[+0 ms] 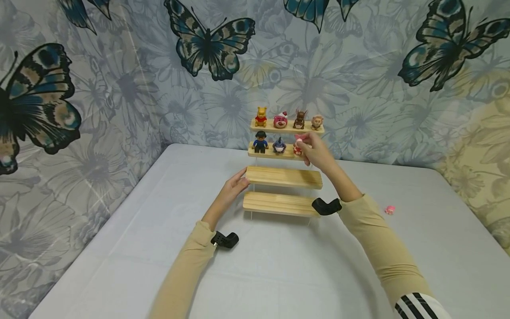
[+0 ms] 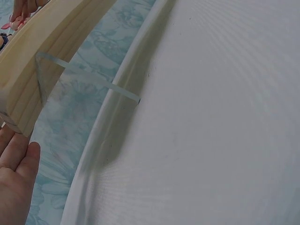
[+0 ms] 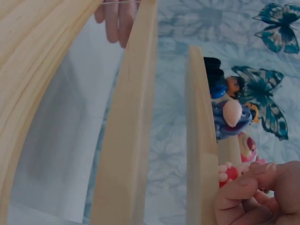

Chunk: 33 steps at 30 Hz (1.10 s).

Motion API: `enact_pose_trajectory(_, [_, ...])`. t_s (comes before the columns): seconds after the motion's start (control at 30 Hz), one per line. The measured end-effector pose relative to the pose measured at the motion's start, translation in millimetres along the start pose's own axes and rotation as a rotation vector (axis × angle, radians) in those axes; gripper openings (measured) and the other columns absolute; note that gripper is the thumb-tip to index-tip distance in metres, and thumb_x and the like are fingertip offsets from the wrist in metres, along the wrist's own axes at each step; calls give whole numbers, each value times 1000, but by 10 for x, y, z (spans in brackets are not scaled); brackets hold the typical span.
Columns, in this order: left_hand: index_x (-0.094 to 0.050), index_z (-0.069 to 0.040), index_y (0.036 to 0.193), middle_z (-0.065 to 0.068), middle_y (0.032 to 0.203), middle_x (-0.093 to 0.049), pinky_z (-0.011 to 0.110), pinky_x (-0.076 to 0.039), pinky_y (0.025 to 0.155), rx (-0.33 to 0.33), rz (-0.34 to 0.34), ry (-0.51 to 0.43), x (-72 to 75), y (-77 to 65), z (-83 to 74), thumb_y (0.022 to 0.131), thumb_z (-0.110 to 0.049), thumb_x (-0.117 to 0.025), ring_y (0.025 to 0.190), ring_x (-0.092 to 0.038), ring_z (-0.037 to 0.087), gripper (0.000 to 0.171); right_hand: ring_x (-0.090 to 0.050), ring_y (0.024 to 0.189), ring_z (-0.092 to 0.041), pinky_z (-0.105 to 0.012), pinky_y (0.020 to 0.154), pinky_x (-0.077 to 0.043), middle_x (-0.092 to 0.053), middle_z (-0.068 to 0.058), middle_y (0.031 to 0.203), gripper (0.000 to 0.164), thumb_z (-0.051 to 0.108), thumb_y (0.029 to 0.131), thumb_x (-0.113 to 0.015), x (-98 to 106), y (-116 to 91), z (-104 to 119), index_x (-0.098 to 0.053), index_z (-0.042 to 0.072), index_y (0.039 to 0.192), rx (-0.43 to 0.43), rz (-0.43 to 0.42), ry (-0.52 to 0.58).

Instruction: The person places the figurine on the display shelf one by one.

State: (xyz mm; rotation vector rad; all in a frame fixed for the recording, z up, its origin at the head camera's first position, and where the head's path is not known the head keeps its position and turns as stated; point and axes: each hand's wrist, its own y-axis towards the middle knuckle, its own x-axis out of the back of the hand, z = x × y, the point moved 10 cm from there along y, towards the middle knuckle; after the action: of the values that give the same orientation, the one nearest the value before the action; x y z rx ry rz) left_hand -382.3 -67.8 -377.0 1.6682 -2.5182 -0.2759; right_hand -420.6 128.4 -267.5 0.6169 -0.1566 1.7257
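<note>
My right hand (image 1: 316, 153) pinches a small pink-and-red toy figurine (image 1: 297, 149) by its upper part, at the right end of the second wooden tier from the top. In the right wrist view the figurine's red body (image 3: 228, 174) shows at the board, partly hidden by the fingers. On that tier stand a dark-haired figure in blue (image 1: 260, 142) and a blue-grey donkey figurine (image 1: 279, 145). My left hand (image 1: 233, 186) holds the left end of the third tier (image 1: 284, 177) of the display stand, several fingers reaching under the board in the right wrist view.
The top tier (image 1: 288, 128) carries a yellow bear (image 1: 260, 117), a pink bear (image 1: 280, 120), a brown figurine (image 1: 299, 119) and a tan-faced one (image 1: 317, 122). The bottom tier (image 1: 279, 204) is nearest. A pink figurine (image 1: 389, 210) lies on the white tablecloth (image 1: 279, 266) at right.
</note>
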Motion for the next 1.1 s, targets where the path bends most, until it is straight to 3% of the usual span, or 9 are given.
enact_pose_trajectory(0.33, [-18,1,141,25,131,-38,29,-31,97,8,-4,19,-1,9,17,97,-10,-40,120,-38,32,51,-39,42,-10,-25,42,-37,-50,-18,102,37,26,97,-41,5,46,-237,-35,-3,120,-61,5,61])
enact_pose_trajectory(0.6, [-19,0,141,25,131,-39,31,-32,97,-11,-11,9,96,114,231,97,-11,-41,119,-40,32,51,-41,42,-9,-25,42,-39,-41,-23,118,49,28,97,-39,6,-29,-229,-27,-5,132,-85,51,121])
enact_pose_trajectory(0.73, [-20,0,141,25,131,-39,31,-31,97,-1,-13,-4,89,120,248,97,-10,-41,119,-39,32,51,-40,43,-9,-26,43,-39,-38,-26,124,48,24,98,-37,36,-89,-286,-25,-8,133,-76,57,135])
enact_pose_trajectory(1.1, [-23,-6,142,21,130,-42,29,-32,96,-8,-22,1,98,93,259,95,-22,-47,118,-41,28,55,-41,45,-10,-25,43,-38,-42,-22,126,57,37,96,-35,193,-300,-394,-25,-6,133,-37,-6,130])
